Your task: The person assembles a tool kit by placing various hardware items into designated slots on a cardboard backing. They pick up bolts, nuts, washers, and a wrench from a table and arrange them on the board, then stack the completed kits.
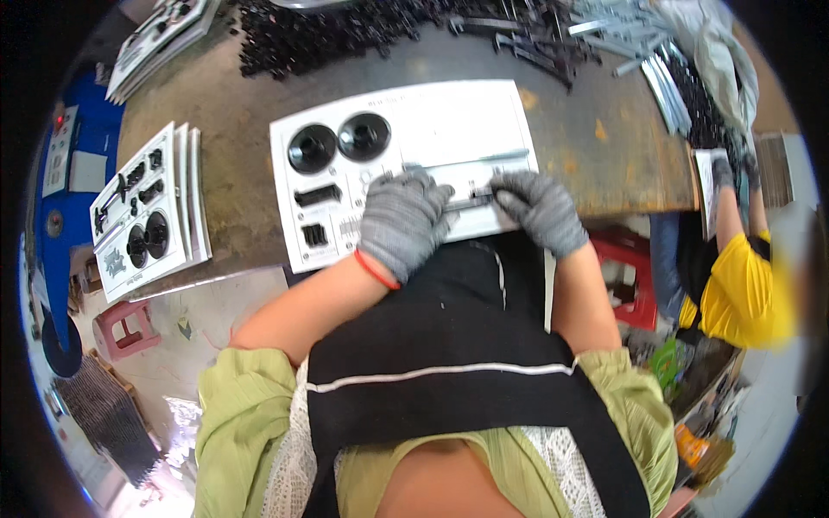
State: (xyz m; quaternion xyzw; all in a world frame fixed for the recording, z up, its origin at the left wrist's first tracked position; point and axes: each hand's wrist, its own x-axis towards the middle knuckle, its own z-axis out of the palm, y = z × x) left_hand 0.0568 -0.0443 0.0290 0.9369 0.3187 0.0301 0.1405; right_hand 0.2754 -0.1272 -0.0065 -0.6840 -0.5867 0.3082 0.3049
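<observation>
Left hand (404, 222): lying palm-down in a grey knit glove on the white card (406, 164), near the front edge of the worktop (242, 207); fingers loosely curled, tips pressing the near end of a thin metal rod (471, 201); not closing round it, as far as can be told

Right hand (540, 210): gloved likewise, fingers bent and pinching the rod's other end against the card; grip partly hidden by the knuckles

Card: sitting at the middle of the front edge, carrying two black round knobs (338, 142) at its left end, small black fittings (316, 197) beneath them, and a second long rod (484, 158) across its middle

Slipping: rod likely rolling or springing out from under gloved fingertips, thick knit dulling the feel; card possibly sliding over the front edge and onto the lap, being held only by hand pressure

Knocking: left wrist passing close to the fittings, possibly dislodging them

Crowding: finished cards (147, 211) stacked toward the left edge, heap of black parts (328, 34) along the back edge; another person in a yellow sleeve (734, 293) working at the right corner, well apart
</observation>
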